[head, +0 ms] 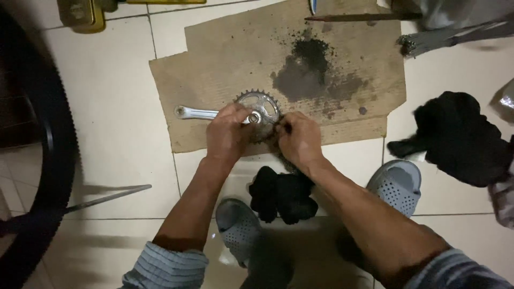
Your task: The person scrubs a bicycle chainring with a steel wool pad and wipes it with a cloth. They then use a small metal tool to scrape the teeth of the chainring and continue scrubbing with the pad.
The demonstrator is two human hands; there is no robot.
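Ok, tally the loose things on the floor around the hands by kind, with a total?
Crankset with chainring: 1
Cardboard sheet: 1
Black cloths: 2
Grey sandals: 2
Bicycle tyre: 1
Total: 7

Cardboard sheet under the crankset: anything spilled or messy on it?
Yes. A dark greasy stain with gritty black crumbs spreads over the brown cardboard sheet, beyond the silver toothed chainring with crank arm that the left hand and right hand grip.
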